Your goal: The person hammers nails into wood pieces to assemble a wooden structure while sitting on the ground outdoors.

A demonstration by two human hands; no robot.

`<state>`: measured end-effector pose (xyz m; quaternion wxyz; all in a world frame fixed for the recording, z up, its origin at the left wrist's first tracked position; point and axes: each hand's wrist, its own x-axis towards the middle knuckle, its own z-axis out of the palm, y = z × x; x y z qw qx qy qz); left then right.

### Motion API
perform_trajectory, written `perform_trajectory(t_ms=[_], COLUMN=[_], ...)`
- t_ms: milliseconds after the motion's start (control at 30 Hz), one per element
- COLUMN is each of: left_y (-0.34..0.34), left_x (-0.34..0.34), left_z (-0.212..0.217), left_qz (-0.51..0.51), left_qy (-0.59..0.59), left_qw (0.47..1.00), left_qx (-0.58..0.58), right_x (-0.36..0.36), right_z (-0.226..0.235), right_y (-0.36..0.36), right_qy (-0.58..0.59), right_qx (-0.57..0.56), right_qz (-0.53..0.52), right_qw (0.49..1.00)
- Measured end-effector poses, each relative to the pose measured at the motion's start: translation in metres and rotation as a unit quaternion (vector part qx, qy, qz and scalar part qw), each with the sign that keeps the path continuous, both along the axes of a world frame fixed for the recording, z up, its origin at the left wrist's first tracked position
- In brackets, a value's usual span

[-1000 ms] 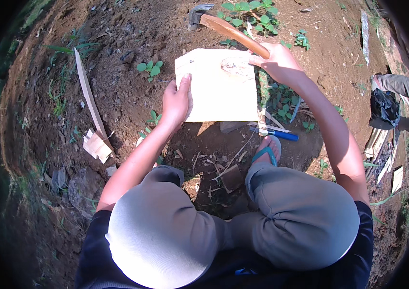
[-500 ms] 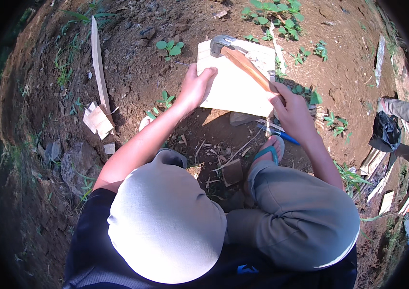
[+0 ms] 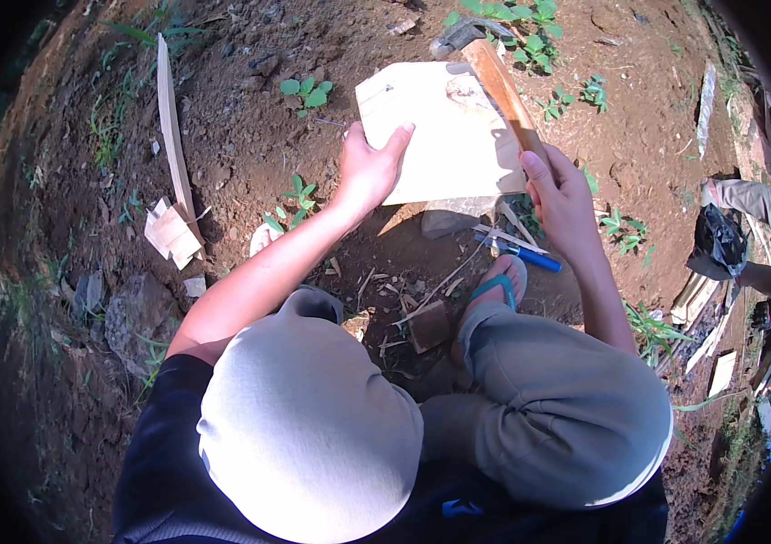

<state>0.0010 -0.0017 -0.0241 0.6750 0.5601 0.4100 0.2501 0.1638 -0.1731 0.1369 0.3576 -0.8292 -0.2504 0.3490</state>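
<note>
left hand [image 3: 369,168] grips pale board [image 3: 444,131], right hand [image 3: 560,195] clenches hammer [image 3: 494,72]; board looks uncut, maybe early.

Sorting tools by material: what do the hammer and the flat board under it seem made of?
Hammer: handle looks like smooth reddish-brown wood; head is dull grey, probably metal. Board: pale, unfinished wood by its look, possibly plywood, with a darker knot-like patch.
</note>
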Motion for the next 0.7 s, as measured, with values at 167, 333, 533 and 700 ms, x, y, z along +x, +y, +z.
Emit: perform_trajectory(t_ms=[167, 333, 533, 700], left_y=[-0.005, -0.003, -0.005, -0.005], left_x=[-0.004, -0.005, -0.008, -0.002], left_z=[0.014, -0.006, 0.005, 0.004], left_qz=[-0.013, -0.024, -0.052, -0.046], left_qy=[0.029, -0.04, -0.077, -0.076], left_qw=[0.999, 0.999, 0.995, 0.996], left_qx=[0.029, -0.015, -0.023, -0.026], right_x=[0.0, -0.01, -0.024, -0.016], right_z=[-0.005, -0.008, 0.004, -0.03], right_y=[-0.01, -0.004, 0.013, 0.006], right_qy=[-0.045, -0.144, -0.19, -0.261], right_qx=[0.005, -0.003, 0.056, -0.14], right_qz=[0.029, 0.109, 0.125, 0.228], right_qw=[0.999, 0.984, 0.972, 0.928])
